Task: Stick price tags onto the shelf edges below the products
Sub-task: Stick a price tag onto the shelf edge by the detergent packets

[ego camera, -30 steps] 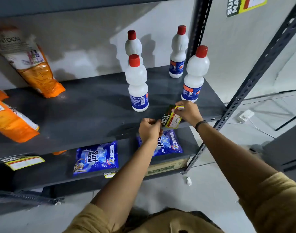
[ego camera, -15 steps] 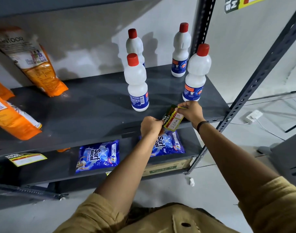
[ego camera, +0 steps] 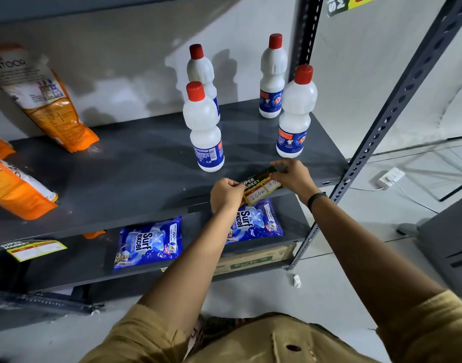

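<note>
Both hands at near edge of middle shelf (ego camera: 151, 179), right half. Left hand (ego camera: 226, 193) pinching left end of price tag (ego camera: 261, 188); right hand (ego camera: 292, 175) pinching right end. Tag stretched between them, tilted, yellow-and-dark, "SUPER MARKET" printed, handwritten figures in two white boxes. Held just above shelf lip, below and between the two nearer white bottles (ego camera: 205, 132). Whether yet touching the edge: cannot tell.

Progress, judged from layout: one tag already stuck (ego camera: 33, 248) on same shelf's edge at far left, under orange packets (ego camera: 17, 189). Current tag lined up, not pressed down. Lower shelf with blue detergent packets (ego camera: 148, 243): small yellow scrap visible at its edge, possibly a tag, too small to confirm. Remaining: press this tag flat, then the other shelves.
</note>
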Demonstrator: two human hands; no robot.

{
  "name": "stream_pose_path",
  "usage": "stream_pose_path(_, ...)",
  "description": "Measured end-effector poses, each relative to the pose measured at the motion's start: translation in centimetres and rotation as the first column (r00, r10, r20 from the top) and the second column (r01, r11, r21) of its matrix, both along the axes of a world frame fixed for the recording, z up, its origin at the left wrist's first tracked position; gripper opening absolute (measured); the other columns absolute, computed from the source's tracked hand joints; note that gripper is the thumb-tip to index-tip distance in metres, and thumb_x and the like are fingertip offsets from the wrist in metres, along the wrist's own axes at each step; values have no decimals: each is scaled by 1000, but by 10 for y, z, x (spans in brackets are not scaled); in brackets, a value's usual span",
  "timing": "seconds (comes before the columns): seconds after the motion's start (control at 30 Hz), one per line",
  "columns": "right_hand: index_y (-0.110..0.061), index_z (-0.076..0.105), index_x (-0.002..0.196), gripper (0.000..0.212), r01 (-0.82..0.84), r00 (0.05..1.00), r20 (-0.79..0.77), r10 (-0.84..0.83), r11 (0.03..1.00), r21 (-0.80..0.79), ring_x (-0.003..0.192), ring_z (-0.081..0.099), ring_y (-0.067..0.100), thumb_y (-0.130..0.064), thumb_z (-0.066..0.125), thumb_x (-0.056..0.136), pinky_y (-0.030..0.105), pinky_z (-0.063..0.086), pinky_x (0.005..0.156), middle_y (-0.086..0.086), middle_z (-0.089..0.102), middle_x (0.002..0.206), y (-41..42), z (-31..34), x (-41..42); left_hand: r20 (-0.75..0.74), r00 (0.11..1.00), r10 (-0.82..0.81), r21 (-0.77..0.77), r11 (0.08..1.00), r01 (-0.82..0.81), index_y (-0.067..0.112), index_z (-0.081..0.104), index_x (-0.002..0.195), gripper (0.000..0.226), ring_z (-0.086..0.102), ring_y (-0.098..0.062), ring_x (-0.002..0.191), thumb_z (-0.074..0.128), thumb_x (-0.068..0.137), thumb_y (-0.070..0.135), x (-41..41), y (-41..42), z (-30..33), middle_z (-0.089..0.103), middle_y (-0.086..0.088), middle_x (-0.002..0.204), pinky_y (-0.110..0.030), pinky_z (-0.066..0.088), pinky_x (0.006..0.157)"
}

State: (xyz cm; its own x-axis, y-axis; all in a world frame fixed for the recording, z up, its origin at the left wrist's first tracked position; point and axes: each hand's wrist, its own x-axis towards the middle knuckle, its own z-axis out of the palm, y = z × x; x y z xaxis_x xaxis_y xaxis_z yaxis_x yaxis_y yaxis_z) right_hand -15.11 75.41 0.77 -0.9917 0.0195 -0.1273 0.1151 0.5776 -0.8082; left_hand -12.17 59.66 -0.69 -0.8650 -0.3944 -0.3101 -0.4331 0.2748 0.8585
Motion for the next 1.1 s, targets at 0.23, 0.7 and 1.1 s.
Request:
stream_pose_path(0.23, -8, 58, 99, 26, -64, 993, -99, 65, 998, 11, 81, 63, 24, -17, 71, 79, 26, 50, 66, 9, 64, 87, 14, -12, 33, -246, 953, -175, -188, 973, 131, 18, 54, 77, 13, 65, -22, 75, 64, 85, 22, 31, -3, -1, 65, -1, 78, -44, 59, 68)
stream_pose_path(0.7, -20, 63, 100, 19, -151, 890, -257, 376, 775, 613, 95, 64, 27, -33, 59, 86, 36, 49, 79, 4, 70, 106, 11, -39, 50, -156, 889, -431, -694, 688, 212, 16, 59, 85, 11, 64, -25, 78, 64, 83, 25, 54, -9, -39, 71, -4, 88, -29, 36, 54)
stream_pose_path(1.1, -12, 66, 84, 18, -115, 890, -237, 389, 696, 709, 86, 66, 33, -28, 59, 84, 35, 49, 75, 12, 73, 91, 7, -34, 43, -68, 930, -361, -734, 650, 198, 17, 68, 89, 19, 67, -29, 87, 63, 84, 34, 41, -1, -39, 75, -7, 92, -31, 44, 63)
